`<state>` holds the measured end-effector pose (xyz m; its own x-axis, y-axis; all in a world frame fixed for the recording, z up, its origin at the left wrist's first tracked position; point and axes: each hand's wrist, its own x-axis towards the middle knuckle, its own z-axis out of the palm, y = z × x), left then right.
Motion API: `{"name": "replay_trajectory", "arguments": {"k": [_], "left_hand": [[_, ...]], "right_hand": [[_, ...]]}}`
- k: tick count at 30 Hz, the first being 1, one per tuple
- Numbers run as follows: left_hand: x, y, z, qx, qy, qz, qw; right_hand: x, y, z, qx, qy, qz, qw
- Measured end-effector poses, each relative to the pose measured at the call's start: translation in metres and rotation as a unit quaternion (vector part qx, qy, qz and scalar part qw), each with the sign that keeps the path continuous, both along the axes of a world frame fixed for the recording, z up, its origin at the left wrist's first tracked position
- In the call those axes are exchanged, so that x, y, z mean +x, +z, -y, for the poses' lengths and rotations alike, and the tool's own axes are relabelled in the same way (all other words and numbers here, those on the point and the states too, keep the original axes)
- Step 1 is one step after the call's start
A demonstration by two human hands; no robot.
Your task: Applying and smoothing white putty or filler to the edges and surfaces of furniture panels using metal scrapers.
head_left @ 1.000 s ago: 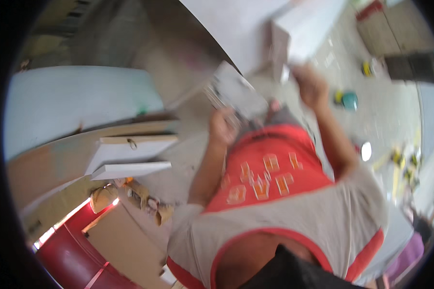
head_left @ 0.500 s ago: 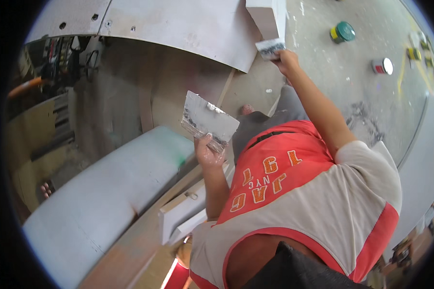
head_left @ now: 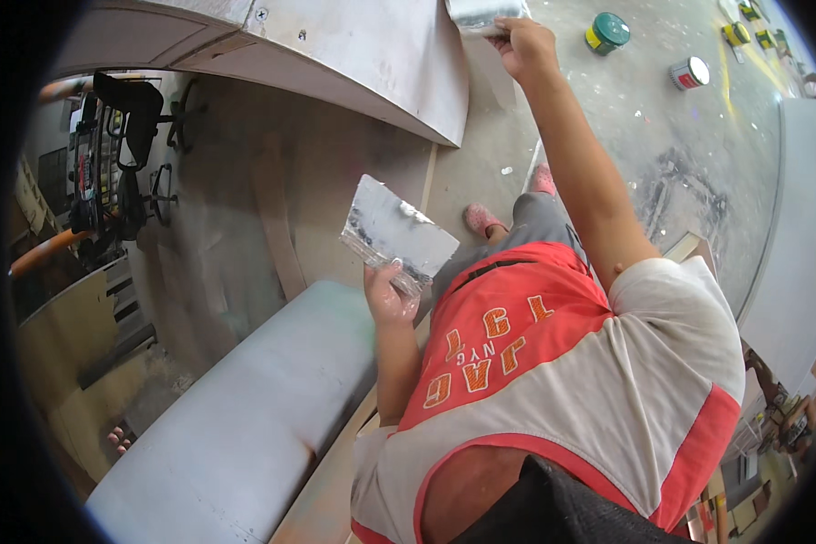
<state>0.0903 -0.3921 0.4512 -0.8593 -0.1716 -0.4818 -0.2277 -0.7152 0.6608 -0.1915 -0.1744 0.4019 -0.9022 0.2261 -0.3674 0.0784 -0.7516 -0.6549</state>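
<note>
Leftmost, a pale blue panel (head_left: 236, 408) lies below and left of the left hand (head_left: 394, 295). That hand is closed on the lower long edge of a grey plate (head_left: 403, 218), thumb over its face. The plate is held in front of the body, apart from the white panel (head_left: 372, 63) above it. Its long axis runs from upper left to lower right, face tilted up; white paste sits along the far edge, dark smears near the grip. Judged light and stiff, likely slippery where coated; the near edge is the sound place to hold.

Further right, the right hand (head_left: 528, 50) grips a flat blade (head_left: 482, 13) by its lower right edge, at the top of the view. The blade's long axis runs roughly left to right, the picture's edge cutting it off. Judged thin, light and somewhat springy, best pinched at that edge. Contact beneath: cannot tell.
</note>
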Motion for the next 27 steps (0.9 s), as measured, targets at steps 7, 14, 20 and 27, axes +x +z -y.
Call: {"name": "replay_trajectory", "arguments": {"k": [7, 14, 20, 27], "left_hand": [[-0.007, -0.004, 0.015, 0.035, -0.047, -0.020, 0.998], [-0.021, -0.007, 0.007, 0.030, -0.048, -0.026, 0.998], [-0.059, -0.009, -0.029, -0.042, -0.121, -0.121, 0.984], [-0.091, 0.018, -0.122, -0.014, -0.279, -0.223, 0.934]], "right_hand": [[0.040, -0.017, -0.040, 0.048, 0.028, -0.081, 0.995], [0.134, -0.062, -0.045, 0.130, 0.167, 0.156, 0.965], [0.184, 0.016, -0.079, 0.078, 0.160, 0.069, 0.982], [0.230, 0.060, -0.098, 0.058, 0.016, 0.044, 0.997]]}}
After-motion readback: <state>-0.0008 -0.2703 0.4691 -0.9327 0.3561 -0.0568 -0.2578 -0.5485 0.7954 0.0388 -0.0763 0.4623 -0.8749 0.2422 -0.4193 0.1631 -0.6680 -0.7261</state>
